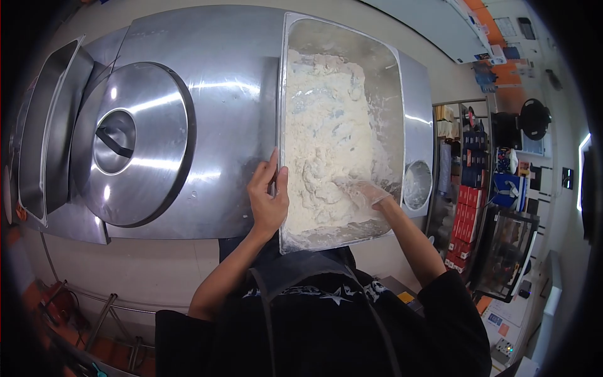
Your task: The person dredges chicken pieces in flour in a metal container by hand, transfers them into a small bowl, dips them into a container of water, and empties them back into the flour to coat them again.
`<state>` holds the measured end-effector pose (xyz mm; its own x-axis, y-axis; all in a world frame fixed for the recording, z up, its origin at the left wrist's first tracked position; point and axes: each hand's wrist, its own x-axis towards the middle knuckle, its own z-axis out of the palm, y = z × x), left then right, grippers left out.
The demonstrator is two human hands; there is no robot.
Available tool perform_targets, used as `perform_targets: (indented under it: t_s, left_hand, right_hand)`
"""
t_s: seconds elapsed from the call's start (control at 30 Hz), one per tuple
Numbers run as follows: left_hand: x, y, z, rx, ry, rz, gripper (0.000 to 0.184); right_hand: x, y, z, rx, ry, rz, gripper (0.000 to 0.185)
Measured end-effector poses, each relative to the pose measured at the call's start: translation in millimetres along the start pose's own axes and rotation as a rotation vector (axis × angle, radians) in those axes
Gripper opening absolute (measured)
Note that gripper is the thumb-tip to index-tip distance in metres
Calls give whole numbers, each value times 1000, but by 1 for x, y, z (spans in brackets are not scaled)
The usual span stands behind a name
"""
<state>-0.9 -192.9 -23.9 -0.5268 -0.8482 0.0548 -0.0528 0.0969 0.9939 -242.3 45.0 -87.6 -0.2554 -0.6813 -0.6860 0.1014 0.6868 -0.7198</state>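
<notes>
A deep rectangular metal pan [384, 81] lies lengthwise before me, its bottom covered with pale flour [326, 119]. Lumpy pieces coated in flour [317, 182] are heaped in its nearer half. My left hand [269, 198] grips the pan's left rim, thumb at the edge and fingers along the outer wall. Inside the pan, at the right, my right hand [363, 193] wears a clear plastic glove dusted with flour. It touches the floured heap; its fingertips are buried or blurred by flour, so their pose is unclear.
Left of the pan, a round steel lid [157, 138] with a recessed handle rests on the steel counter [232, 113]. Beyond it stands an empty deep metal pan [59, 125]. A round floury bowl [418, 185] is at the right. Shelves with red boxes [465, 217] stand farther right.
</notes>
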Motion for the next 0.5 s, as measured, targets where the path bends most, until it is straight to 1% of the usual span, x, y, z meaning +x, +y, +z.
perform_targets:
  t_s: [0.13,0.17,0.2,0.23,0.27,0.33,0.4,0.47,0.5]
  left_hand:
    - [0,9,1,-6,-2,-53,40]
    - [0,9,1,-2,3,-38,40]
    - [0,8,1,3,4,-22,40]
    - [0,8,1,8,3,-7,40]
    - [1,7,0,11,-5,-4,40]
    - [1,7,0,13,-12,-6,40]
    - [4,4,-2,33,-6,31,40]
    - [1,2,-3,34,5,43,40]
    - [2,1,-3,24,13,50,39]
  right_hand:
    - [25,-12,50,678,-122,182,36]
    - [27,-21,60,777,-108,245,36]
    - [28,-35,72,876,-88,308,36]
    - [11,-86,89,903,-21,384,37]
    - [2,-116,101,929,51,459,38]
    - [5,-125,112,789,122,272,39]
    - [13,-127,105,657,197,39,40]
    - [11,-119,79,548,286,-230,44]
    - [8,-122,68,314,317,-284,46]
